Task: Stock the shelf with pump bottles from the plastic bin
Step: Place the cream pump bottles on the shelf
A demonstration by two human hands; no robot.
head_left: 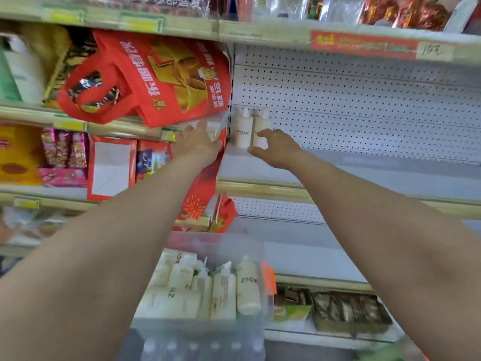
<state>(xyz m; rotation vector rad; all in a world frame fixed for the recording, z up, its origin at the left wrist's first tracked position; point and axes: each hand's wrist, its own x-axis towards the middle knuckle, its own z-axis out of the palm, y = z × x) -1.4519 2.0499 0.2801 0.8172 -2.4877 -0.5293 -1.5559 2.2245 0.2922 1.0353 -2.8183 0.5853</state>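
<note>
Left hand (197, 143): fingers spread | right hand (276, 149): curled at cream plastic pump bottle (261, 128), grip unclear | risk: careless withdrawal tips it into twin bottle (243, 130) between hands.

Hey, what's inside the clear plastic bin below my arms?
The plastic bin holds cream pump bottles, some upright, others lying on their sides. The top bottles hide the bin's floor and anything beneath them, so a full count isn't possible.

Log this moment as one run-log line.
shelf: two pump bottles upright; right hand: at right bottle, grip unclear; left hand: open near red bag; plastic bin: not empty
</note>
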